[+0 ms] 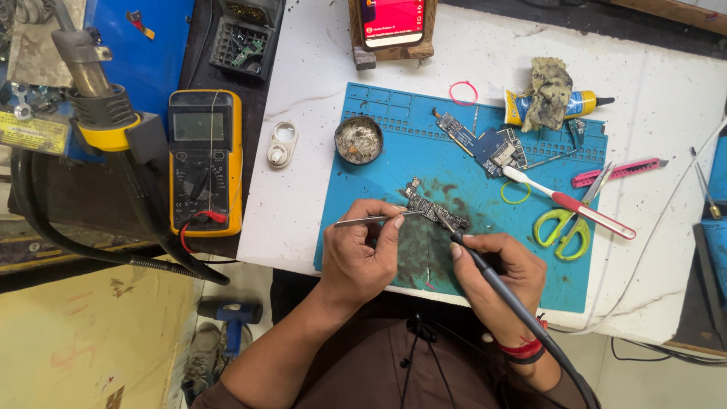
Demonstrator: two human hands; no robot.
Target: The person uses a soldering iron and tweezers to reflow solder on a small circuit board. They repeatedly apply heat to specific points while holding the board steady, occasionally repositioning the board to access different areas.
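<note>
While on mat (379, 151), scissors (564, 223) beside board (435, 210).

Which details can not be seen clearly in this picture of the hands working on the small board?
Head view only:
- The soldering iron tip where it meets the circuit board: too small to tell the contact.
- The tweezers: rear end hidden inside the left hand.
- The right hand: its palm side is hidden.
- The phone at the top: cut off by the edge.
</note>
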